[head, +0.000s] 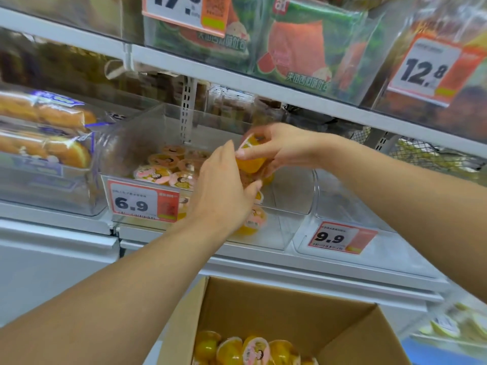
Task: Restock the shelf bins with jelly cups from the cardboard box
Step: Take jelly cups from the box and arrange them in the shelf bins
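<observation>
Both hands up at the clear plastic shelf bin: my right hand has its grip pinching a small yellow jelly cup, left hand cupped under more. Brown cardboard box sits below.

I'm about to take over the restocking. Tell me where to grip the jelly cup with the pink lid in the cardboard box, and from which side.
Take the orange plastic jelly cup with the pink lid by its sides just under the lid rim, coming straight down from above. It lies tilted in the brown cardboard box among other cups, lid facing up and out; the box walls likely block any sideways approach.
</observation>
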